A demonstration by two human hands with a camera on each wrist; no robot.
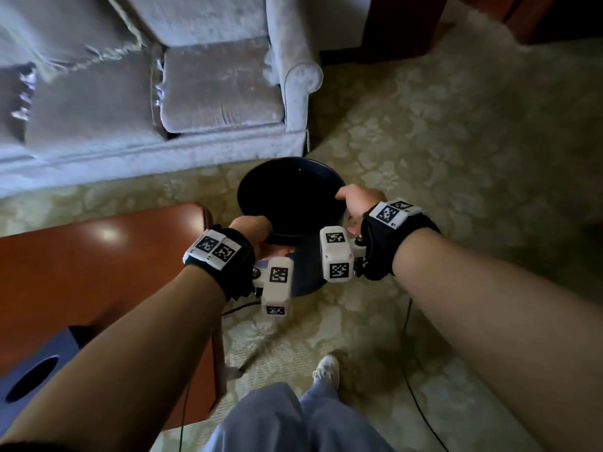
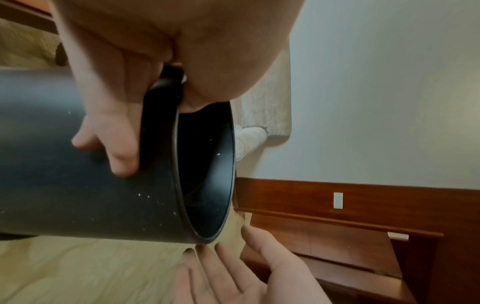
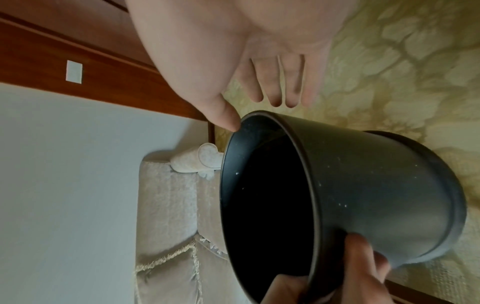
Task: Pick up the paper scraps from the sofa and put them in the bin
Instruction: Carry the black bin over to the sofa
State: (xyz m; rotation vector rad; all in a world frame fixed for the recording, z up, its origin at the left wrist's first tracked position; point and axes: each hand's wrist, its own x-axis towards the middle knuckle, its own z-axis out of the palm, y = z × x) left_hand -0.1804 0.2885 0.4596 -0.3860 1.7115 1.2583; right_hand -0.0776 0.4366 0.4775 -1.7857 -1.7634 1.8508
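Floral carpet by the pale sofa [image 1: 137, 102]: my left hand [image 1: 253, 228] grips the round black bin [image 1: 290, 194] at seven o'clock; right hand [image 1: 357, 203] fingers spread beside its rim. I'd carry it level.

The bin [image 1: 290, 194] mouth gapes unblocked between sofa [image 1: 195, 93] and surface [image 1: 98, 256]. Open carpet [image 1: 456, 141] spreads to its right.
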